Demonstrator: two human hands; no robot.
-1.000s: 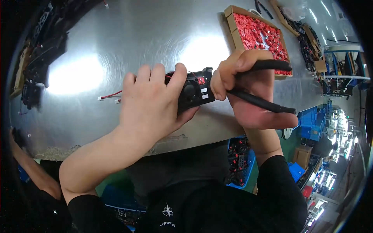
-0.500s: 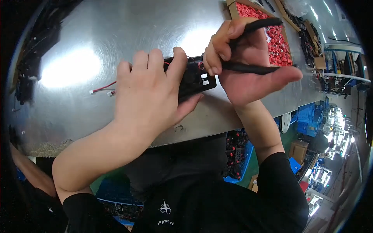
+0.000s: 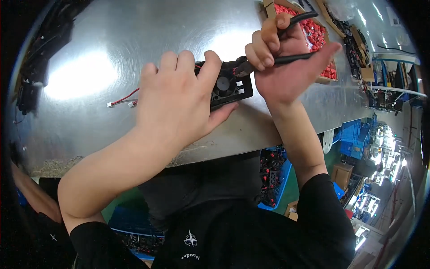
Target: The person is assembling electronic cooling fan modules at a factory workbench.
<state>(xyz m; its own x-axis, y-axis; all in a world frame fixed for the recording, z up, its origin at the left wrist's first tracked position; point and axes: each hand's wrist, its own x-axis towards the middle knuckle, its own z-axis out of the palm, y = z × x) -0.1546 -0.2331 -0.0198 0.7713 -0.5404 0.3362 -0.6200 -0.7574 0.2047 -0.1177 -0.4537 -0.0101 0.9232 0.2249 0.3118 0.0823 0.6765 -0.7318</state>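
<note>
The left hand lay palm-down over a small black fan housing, fingers curled over its top edge and thumb under its near side, gripping it against the metal table. The housing sat near the table's front edge, its round fan opening showing just right of the fingers. The right hand was closed around the black handles of a pair of pliers, whose tip met the housing's upper right corner. Thin red and white wires with small white plugs trailed out from under the left hand, lying flat on the table to its left. Beyond the right hand, a cardboard box of red parts stood at the table's far right. Below the table edge, a blue bin of dark and red parts sat by the person's lap.
</note>
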